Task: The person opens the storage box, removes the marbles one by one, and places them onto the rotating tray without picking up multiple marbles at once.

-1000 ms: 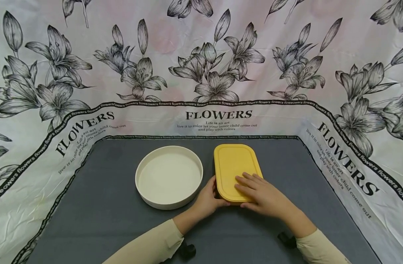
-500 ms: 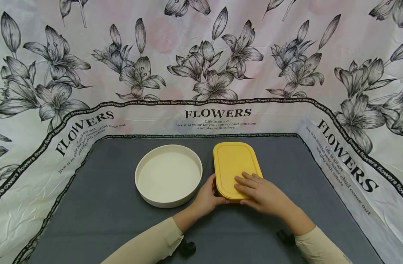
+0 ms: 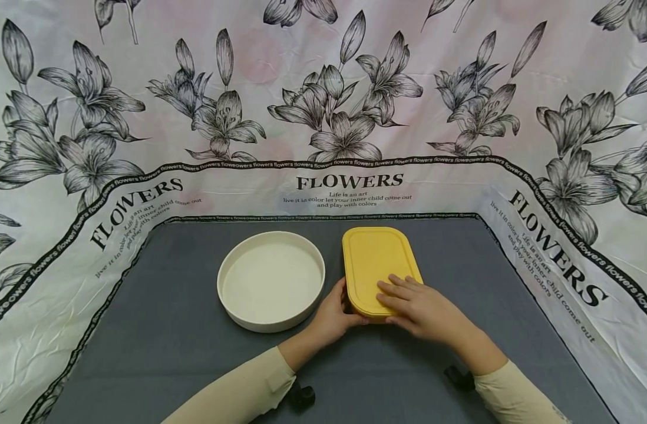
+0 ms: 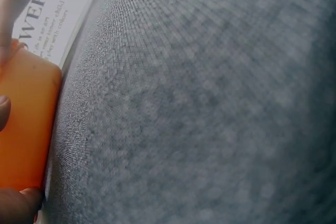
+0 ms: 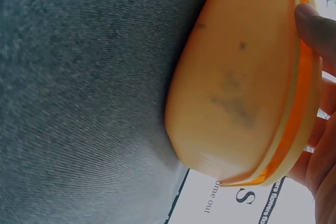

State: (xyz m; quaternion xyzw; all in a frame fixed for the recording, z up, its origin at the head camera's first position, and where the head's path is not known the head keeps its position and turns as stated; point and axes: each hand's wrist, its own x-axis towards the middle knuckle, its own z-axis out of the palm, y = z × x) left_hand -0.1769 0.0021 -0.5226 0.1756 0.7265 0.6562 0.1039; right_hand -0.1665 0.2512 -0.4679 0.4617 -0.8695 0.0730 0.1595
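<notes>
Head view: the box (image 3: pixel 379 268) sits on the grey cloth (image 3: pixel 154 341), just right of the dish (image 3: pixel 270 282). The left hand (image 3: pixel 331 318) grips its near left corner, thumb along the front, probably to steady it. The right hand (image 3: pixel 426 309) lies spread over the near right part of the lid (image 3: pixel 373 250), thumb at the rim, perhaps pressing down. Only a narrow strip of cloth parts box from dish, and the box's far end stands near the white border (image 3: pixel 350 189); wider stretches of cloth lie to its right and in front.
</notes>
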